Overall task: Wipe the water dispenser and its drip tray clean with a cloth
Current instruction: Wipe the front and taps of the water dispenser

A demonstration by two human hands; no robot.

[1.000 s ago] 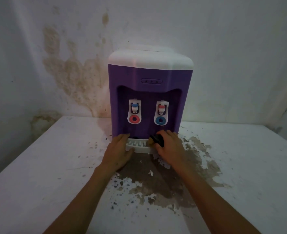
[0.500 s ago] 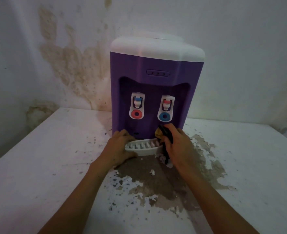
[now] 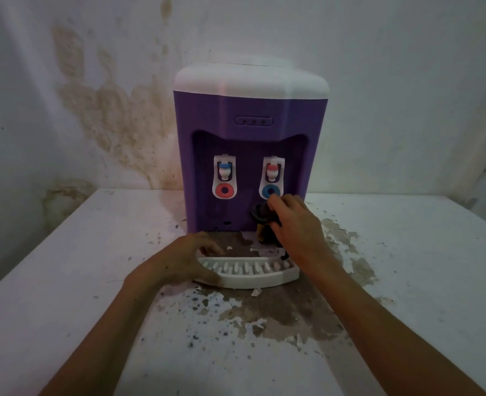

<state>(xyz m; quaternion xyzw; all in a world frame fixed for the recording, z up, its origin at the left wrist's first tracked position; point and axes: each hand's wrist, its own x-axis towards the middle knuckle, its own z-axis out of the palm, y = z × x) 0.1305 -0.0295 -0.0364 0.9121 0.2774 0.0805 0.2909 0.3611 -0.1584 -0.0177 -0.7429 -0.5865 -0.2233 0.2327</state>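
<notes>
The water dispenser [image 3: 250, 121] stands on the surface [image 3: 64, 281], against the wall [image 3: 64, 81]. The drip tray [image 3: 250, 277] lies on the surface before it, apart from its base. Its 2 taps [image 3: 224, 178] sit side by side in the front recess.

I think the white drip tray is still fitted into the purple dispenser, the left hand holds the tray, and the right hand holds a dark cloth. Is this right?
Not quite. The head view shows the drip tray pulled out, lying on the table in front of the purple dispenser, apart from it. The rest stands: the left hand holds the tray's left end, and the right hand holds the dark cloth.
</notes>
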